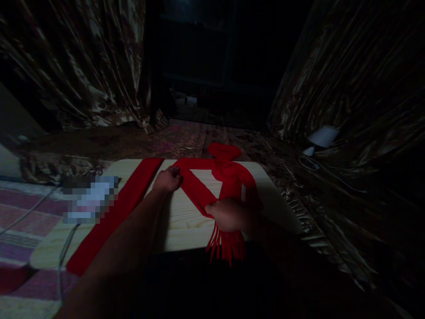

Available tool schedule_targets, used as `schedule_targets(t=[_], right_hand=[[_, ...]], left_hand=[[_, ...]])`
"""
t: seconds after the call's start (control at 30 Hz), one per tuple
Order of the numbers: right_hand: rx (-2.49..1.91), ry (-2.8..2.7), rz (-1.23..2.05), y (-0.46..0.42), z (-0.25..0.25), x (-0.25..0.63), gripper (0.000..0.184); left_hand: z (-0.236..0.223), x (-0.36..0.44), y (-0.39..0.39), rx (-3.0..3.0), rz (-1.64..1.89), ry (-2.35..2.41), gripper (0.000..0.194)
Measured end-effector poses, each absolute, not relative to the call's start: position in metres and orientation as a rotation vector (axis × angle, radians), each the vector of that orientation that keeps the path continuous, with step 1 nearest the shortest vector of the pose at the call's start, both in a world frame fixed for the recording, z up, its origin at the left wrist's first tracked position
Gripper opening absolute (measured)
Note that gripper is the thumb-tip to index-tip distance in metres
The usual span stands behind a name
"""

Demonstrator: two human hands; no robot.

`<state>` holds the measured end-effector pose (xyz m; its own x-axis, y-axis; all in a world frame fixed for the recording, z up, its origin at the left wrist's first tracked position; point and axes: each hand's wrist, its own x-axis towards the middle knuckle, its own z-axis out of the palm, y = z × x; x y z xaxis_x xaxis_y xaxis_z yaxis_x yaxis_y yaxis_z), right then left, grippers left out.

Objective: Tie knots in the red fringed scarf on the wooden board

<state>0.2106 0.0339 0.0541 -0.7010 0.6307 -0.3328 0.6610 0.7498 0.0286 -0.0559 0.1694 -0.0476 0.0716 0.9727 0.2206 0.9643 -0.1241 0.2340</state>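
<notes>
A red scarf (pixel 199 190) lies in bends on a pale wood-grain table (pixel 186 226). Its fringe (pixel 229 248) hangs over the near edge, and a bunched part (pixel 224 151) sits at the far edge. My left hand (pixel 168 178) is closed at the scarf's upper left corner, fingers curled on the cloth. Nearer to me, my right hand (pixel 230 215) grips the scarf just above the fringe; its fingers are partly hidden. Left of my left hand, a flat red strip of cloth (pixel 116 212) runs across the table; whether it joins the scarf I cannot tell.
A blurred-out object (pixel 91 199) lies at the table's left, with a cable (pixel 63 252) close by. Striped bedding (pixel 20 221) is beyond that side. A small white lamp (pixel 322 136) with a cord stands at right. Patterned curtains (pixel 109 66) hang behind in dim light.
</notes>
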Motion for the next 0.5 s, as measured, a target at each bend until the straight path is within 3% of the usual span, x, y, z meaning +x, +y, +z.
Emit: schedule_targets(t=[0.17,0.27,0.33,0.4,0.43,0.5], right_hand=[[0.999,2.596,-0.27,0.033,0.058,0.227,0.023],[1.02,2.677,-0.429,0.043,0.058,0.244,0.029],[1.208,2.787,-0.443,0.059,0.054,0.255,0.029],[1.563,2.862,-0.26,0.082,0.049,0.263,0.025],[1.733,2.858,-0.143,0.095,0.046,0.267,0.027],[1.974,2.815,-0.022,0.119,0.042,0.272,0.051]], left_hand=[[-0.05,-0.054,0.169,2.33,0.459,2.092,0.053],[-0.052,-0.055,0.17,2.374,0.433,2.088,0.054],[-0.053,-0.055,0.171,2.395,0.428,2.083,0.054],[-0.054,-0.055,0.171,2.403,0.436,2.081,0.053],[-0.054,-0.055,0.171,2.407,0.442,2.08,0.052],[-0.055,-0.055,0.171,2.415,0.449,2.077,0.051]])
